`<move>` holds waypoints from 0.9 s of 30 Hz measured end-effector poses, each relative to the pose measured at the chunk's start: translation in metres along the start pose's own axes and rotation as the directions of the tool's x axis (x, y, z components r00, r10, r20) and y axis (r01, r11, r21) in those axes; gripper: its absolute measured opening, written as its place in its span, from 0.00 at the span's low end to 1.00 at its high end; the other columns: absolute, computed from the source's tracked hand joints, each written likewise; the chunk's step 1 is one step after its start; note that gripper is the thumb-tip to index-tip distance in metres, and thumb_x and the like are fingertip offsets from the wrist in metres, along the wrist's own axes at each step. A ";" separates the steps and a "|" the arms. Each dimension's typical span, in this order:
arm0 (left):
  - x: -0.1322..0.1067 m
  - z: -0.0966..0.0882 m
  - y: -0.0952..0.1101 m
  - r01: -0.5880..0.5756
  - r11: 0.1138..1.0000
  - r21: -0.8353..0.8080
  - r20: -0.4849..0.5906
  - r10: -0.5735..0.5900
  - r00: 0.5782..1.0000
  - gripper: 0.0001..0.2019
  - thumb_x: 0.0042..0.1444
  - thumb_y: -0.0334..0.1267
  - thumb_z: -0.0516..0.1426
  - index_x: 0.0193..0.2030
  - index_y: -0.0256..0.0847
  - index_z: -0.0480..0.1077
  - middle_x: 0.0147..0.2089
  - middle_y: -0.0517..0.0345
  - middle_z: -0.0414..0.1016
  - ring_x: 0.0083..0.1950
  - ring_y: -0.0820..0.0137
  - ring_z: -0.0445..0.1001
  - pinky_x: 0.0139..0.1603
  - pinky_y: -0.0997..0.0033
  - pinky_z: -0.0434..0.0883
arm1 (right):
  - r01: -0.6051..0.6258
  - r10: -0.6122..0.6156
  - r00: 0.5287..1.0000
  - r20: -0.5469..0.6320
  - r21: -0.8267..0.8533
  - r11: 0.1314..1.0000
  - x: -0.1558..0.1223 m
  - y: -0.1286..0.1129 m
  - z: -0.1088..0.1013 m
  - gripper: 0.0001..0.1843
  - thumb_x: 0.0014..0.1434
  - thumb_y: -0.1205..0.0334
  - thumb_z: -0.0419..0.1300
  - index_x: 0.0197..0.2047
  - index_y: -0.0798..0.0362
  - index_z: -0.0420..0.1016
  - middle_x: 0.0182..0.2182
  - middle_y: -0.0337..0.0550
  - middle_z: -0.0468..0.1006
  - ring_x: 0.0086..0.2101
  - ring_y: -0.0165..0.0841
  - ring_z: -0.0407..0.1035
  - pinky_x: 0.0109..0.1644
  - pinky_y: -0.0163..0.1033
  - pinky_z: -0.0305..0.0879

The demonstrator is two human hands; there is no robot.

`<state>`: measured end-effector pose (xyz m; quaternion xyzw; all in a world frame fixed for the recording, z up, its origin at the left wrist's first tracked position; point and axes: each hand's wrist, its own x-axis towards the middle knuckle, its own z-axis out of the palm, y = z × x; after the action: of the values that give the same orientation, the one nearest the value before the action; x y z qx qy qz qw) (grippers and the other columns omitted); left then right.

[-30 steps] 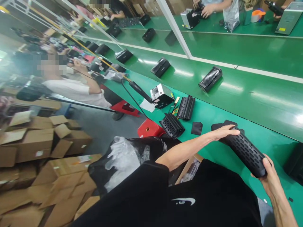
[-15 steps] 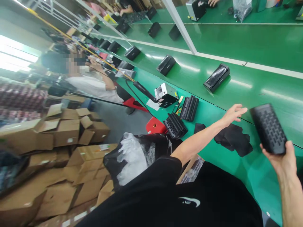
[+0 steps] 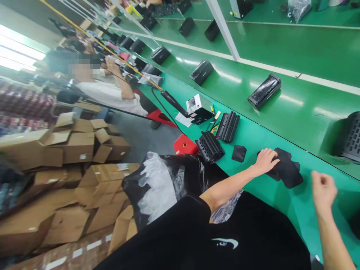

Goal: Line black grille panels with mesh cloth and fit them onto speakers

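Since the earlier frame, the perforated black housing (image 3: 351, 137) has left the right hand (image 3: 323, 189) and lies on the far strip of the green bench (image 3: 298, 202), cut off by the picture's right edge. Left to right: a black bag (image 3: 191, 168) holds crumpled white film (image 3: 157, 191); the left hand (image 3: 267, 161) rests open and flat on black sheets (image 3: 288, 172); the right hand, empty and curled narrow, is nearer the housing, which lies far and right of it.

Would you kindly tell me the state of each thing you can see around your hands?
Black flexible sheets: layered, lying flat on the green bench.
Left hand: open, pressing on the sheets.
Right hand: closed, empty, above the bench.
Perforated black plastic half-shells: apart, lying on the bench.
Black plastic bag: bulging, white film showing.
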<state>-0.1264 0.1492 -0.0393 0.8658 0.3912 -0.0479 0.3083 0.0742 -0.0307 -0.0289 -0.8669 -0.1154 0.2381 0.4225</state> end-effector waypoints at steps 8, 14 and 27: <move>-0.018 0.004 -0.023 -0.048 0.998 -0.044 -0.064 0.045 0.997 0.33 0.61 0.57 0.65 0.69 0.44 0.68 0.76 0.37 0.58 0.77 0.46 0.54 0.76 0.42 0.55 | 0.123 -0.049 0.961 0.273 -0.262 0.957 -0.047 0.010 0.042 0.20 0.61 0.41 0.56 0.38 0.48 0.80 0.40 0.51 0.77 0.37 0.42 0.67 0.44 0.48 0.60; -0.008 -0.003 -0.025 -0.039 0.996 -0.076 -0.057 0.034 0.998 0.32 0.61 0.56 0.64 0.69 0.50 0.68 0.76 0.41 0.58 0.79 0.46 0.51 0.77 0.39 0.52 | 0.137 -0.091 0.953 0.288 -0.143 0.980 -0.039 0.004 0.001 0.29 0.57 0.30 0.56 0.35 0.49 0.77 0.35 0.50 0.76 0.39 0.45 0.68 0.47 0.49 0.64; 0.016 -0.028 0.122 -0.237 0.943 -0.233 -0.022 0.239 0.971 0.11 0.65 0.44 0.55 0.46 0.47 0.77 0.49 0.55 0.82 0.53 0.60 0.76 0.62 0.59 0.70 | -0.195 0.186 0.980 0.070 0.149 0.969 -0.186 0.060 -0.128 0.37 0.51 0.18 0.59 0.26 0.47 0.70 0.22 0.36 0.62 0.25 0.35 0.57 0.28 0.40 0.59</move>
<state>-0.0334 0.1143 0.0387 0.8641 0.2857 0.0332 0.4130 -0.0209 -0.2287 0.0503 -0.8314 -0.0245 0.3099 0.4606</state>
